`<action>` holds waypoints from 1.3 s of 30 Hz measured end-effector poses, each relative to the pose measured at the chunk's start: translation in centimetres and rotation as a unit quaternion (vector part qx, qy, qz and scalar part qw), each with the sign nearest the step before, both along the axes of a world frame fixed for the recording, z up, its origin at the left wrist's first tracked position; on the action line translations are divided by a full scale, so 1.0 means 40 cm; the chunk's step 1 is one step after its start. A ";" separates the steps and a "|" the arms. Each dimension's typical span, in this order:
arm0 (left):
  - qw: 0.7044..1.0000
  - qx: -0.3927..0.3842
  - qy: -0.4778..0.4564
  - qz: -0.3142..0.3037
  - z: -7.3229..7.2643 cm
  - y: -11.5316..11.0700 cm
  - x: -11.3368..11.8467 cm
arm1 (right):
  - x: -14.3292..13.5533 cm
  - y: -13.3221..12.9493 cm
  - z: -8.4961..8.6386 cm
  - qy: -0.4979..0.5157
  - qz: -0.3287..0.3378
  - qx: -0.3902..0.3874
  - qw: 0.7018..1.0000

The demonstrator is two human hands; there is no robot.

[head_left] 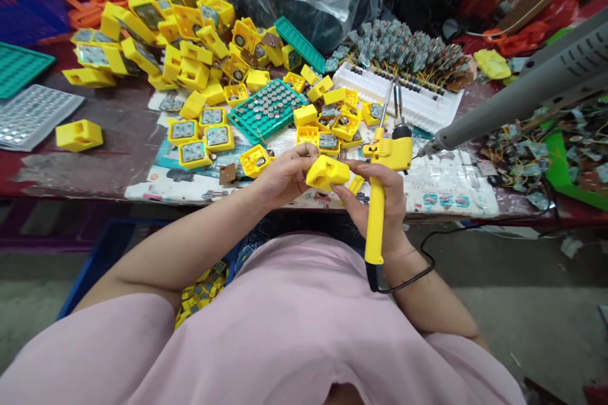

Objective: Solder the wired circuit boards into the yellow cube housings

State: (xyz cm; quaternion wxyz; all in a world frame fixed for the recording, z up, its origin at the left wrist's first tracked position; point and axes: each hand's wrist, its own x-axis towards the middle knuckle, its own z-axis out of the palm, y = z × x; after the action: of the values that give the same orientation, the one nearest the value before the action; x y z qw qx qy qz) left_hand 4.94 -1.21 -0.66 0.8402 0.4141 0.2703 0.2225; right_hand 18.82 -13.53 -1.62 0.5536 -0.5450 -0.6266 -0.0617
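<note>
My left hand [284, 178] is closed on a yellow plastic housing [327, 172] above the table's front edge. The fingertips of my right hand [393, 205] meet the housing from the other side. A yellow soldering gun [375, 221] rests upright in my right hand, its metal tip and thin feed tube pointing away from me, its black cord trailing over my forearm. Just beyond my left hand lies an open yellow housing [255, 161] with a round metal part inside. Several housings with grey-green circuit boards [194, 153] sit to its left.
Yellow housings [190, 44] are heaped at the back left. A green tray [266, 110] holds small round metal parts. Behind it, a white rack [403, 97] carries wired boards. A grey tube [513, 88] slants in from the right, above tangled wired boards [513, 158].
</note>
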 end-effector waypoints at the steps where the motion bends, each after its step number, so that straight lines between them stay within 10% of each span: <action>1: 1.000 -0.014 -0.001 -0.006 0.000 0.000 -0.001 | 0.000 -0.001 0.001 0.025 0.009 -0.001 1.000; 8: 0.999 0.026 0.028 -0.018 0.001 0.008 -0.017 | 0.009 -0.003 0.002 0.154 0.057 -0.038 0.986; 19: 0.957 0.263 0.116 -0.036 0.033 0.020 -0.044 | 0.027 -0.008 -0.012 0.071 0.040 -0.043 0.996; 25: 0.786 0.586 0.190 -0.055 0.007 0.026 -0.058 | 0.054 -0.006 -0.074 -0.184 0.053 -0.031 0.981; 30: 0.646 0.734 0.201 -0.057 -0.017 0.024 -0.077 | 0.054 -0.015 -0.070 -0.128 0.088 -0.071 0.985; 39: 0.538 0.785 0.291 -0.100 0.000 0.016 -0.104 | 0.018 0.017 -0.071 -0.206 0.015 -0.110 0.972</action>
State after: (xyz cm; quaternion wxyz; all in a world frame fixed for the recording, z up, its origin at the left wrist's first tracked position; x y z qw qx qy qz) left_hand 0.77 -0.58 -0.67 0.0710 0.9738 0.1742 0.1278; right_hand 19.56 -12.86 -4.45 0.3499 -0.5684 -0.7386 -0.0950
